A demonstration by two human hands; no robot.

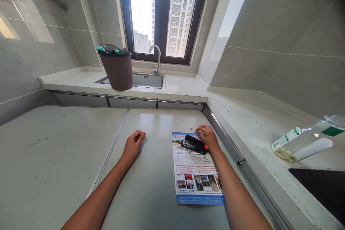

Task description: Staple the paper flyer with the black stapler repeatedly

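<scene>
A printed flyer (195, 176) with a blue border lies flat on the grey table (151, 187). A black stapler (194, 144) with an orange end rests across the flyer's top. My right hand (208, 137) sits at the flyer's top right corner, fingers curved down, touching the stapler's far end. My left hand (133, 144) rests on the bare table to the left of the flyer, fingers curled loosely into a fist with nothing in them. A few small staples (191, 128) lie just beyond the flyer.
A white counter (242, 115) runs along the right and back. On it lie a clear jar (304, 143) on its side and a black pad (320, 187). A brown bucket (118, 66) stands by the sink (147, 79) and tap under the window.
</scene>
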